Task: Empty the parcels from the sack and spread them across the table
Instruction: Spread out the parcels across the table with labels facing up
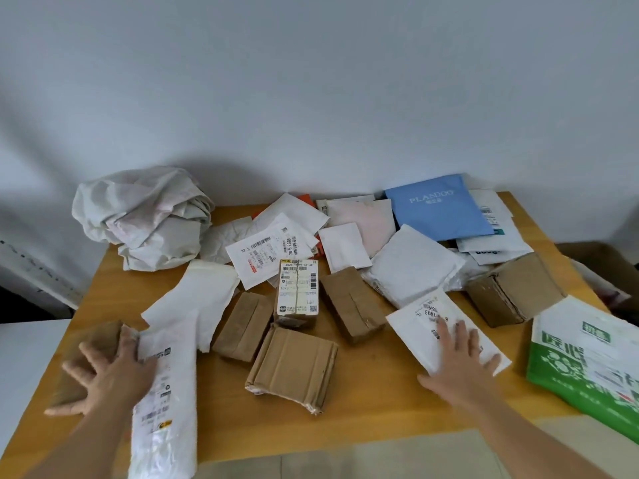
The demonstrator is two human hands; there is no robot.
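The crumpled white sack (145,216) lies at the table's back left. Parcels cover the wooden table (363,402): several brown cardboard boxes such as one near the front middle (294,368), white mailers and a blue mailer (439,207) at the back. My left hand (103,371) rests with spread fingers on a brown parcel (93,340) at the front left, beside a long white mailer (166,402). My right hand (460,357) presses flat on a white labelled mailer (435,319) at the front right.
A green and white bag (587,361) hangs over the table's right front edge. A large brown box (515,288) sits right of centre. An open cardboard carton (608,264) stands on the floor at the right. The wall runs close behind the table.
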